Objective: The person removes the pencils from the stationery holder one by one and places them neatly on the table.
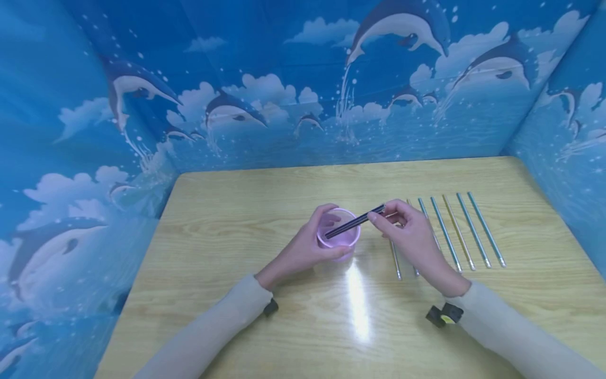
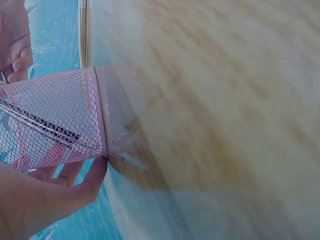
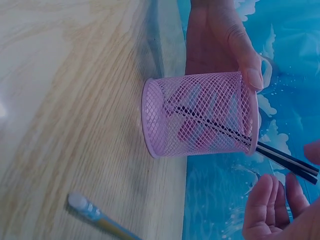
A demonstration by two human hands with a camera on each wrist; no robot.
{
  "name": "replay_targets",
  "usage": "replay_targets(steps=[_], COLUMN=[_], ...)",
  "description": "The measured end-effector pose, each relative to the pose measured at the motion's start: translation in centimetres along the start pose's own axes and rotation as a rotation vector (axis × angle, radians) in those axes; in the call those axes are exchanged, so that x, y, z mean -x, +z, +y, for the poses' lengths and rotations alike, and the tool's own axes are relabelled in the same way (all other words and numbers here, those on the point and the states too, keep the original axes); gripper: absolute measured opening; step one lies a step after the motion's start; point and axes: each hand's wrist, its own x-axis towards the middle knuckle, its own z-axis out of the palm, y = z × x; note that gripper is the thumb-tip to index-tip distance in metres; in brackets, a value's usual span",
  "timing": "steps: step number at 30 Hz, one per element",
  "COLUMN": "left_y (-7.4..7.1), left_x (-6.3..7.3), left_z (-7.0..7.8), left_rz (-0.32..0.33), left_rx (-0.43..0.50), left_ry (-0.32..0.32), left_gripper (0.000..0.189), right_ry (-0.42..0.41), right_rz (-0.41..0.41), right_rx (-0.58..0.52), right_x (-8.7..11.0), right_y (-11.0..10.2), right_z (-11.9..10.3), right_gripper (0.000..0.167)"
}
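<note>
A pink mesh pen cup (image 1: 349, 256) stands on the wooden table, and my left hand (image 1: 307, 243) holds it, thumb on the near side and fingers round the far side. My right hand (image 1: 417, 239) pinches the upper ends of black striped pencils (image 1: 352, 225), seemingly a pair, between thumb and fingers. They slant down through the cup's mouth. Through the mesh wall (image 3: 155, 120) in the right wrist view, their lower ends show inside near the bottom. The left wrist view also shows the black pencils (image 2: 42, 125) through the mesh.
Teal pencils (image 1: 486, 229) and yellow pencils (image 1: 458, 231) lie side by side to the right, partly under my right hand and forearm. A yellowish pencil end with an eraser (image 3: 78, 201) shows in the right wrist view. Dolphin-print cloth (image 1: 284, 116) walls the table's back and sides.
</note>
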Motion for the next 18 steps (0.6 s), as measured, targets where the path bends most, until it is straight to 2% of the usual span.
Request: replay_targets(steps=[6,13,18], left_y=[-0.1,-0.1,-0.1], left_x=[0.1,0.0,0.0], left_z=[0.1,0.0,-0.1], left_rz=[-0.003,0.0,0.004], left_rx=[-0.006,-0.005,-0.011], left_ry=[-0.005,0.0,0.003], left_gripper=[0.098,0.097,0.096], right_ry=[-0.021,-0.089,-0.124], right_rz=[0.046,0.125,0.196], right_rx=[-0.055,-0.139,-0.262], right_x=[-0.1,0.3,0.5], right_y=[0.4,-0.2,-0.8], right_z=[0.0,0.1,-0.2], right_gripper=[0.026,0.022,0.018])
